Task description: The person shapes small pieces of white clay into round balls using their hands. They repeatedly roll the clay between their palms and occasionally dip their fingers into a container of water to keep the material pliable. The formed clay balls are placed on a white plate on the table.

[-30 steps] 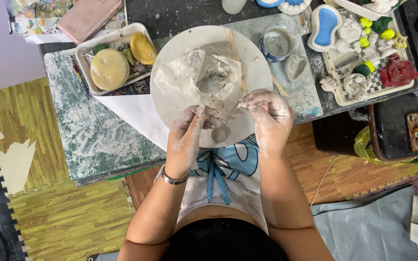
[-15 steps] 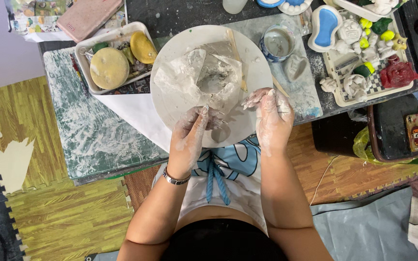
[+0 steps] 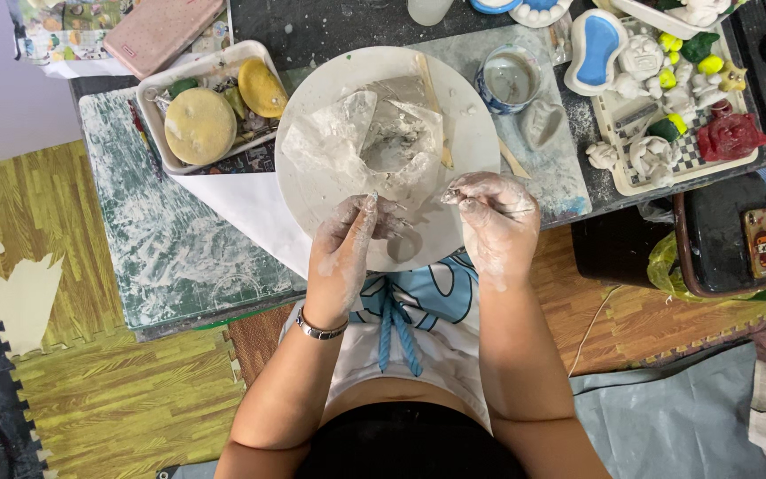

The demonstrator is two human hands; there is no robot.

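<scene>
Clay bit [image 3: 450, 196]: we pinch it in right hand [image 3: 494, 222] fingers; left hand [image 3: 347, 248], fingers loose, steadies plate [image 3: 312, 191]; keep pressure light.

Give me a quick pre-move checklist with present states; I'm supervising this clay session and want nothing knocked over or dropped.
1. Left hand resting over the near rim of the round white plate: ok.
2. Right hand has a grip on a small pale piece between its fingertips: ok, though what the piece is, cannot tell.
3. Crumpled clear plastic lies wholly on the plate: ok.
4. Wooden stick lies on the plate, apart from both hands: ok.
5. Water cup upright beside the plate, untouched: ok.
6. Plate sits fully on the table: cannot tell, its near edge is hidden by the hands.
</scene>
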